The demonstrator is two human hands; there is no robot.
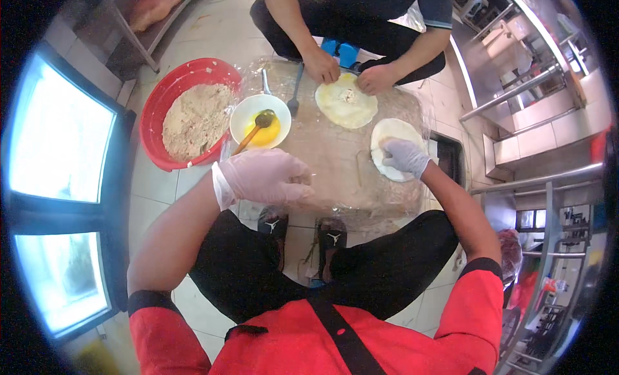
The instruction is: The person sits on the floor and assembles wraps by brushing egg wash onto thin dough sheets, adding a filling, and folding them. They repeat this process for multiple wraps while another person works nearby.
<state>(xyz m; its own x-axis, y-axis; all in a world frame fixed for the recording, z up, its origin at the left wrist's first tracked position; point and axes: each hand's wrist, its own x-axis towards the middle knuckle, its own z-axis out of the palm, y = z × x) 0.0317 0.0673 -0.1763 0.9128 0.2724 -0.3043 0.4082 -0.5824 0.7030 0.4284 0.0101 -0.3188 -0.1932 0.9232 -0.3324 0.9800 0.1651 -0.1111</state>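
Note:
My gloved left hand [269, 176] hovers over the near left edge of the plastic-covered board [329, 175], its fingers loosely bent and apart with nothing visible in them. Toward the right of the board, my gloved right hand [407, 157] has its fingertips closed down on a pale round dough wrapper [394, 128]. Left of the board's middle stands a white bowl [240, 117] of beaten yellow egg, with a wooden-handled spoon [263, 119] resting in it. Across from me, a person's bare hands [322, 65] touch an egg-coated round wrapper [348, 112] with a little filling on it.
A large red basin [152, 104] of crumbly beige filling [196, 120] stands on the floor at left. A dark long-handled utensil [294, 99] lies at the board's far side. Metal racks [548, 252] line the right, and a lit glass-door unit [61, 130] the left.

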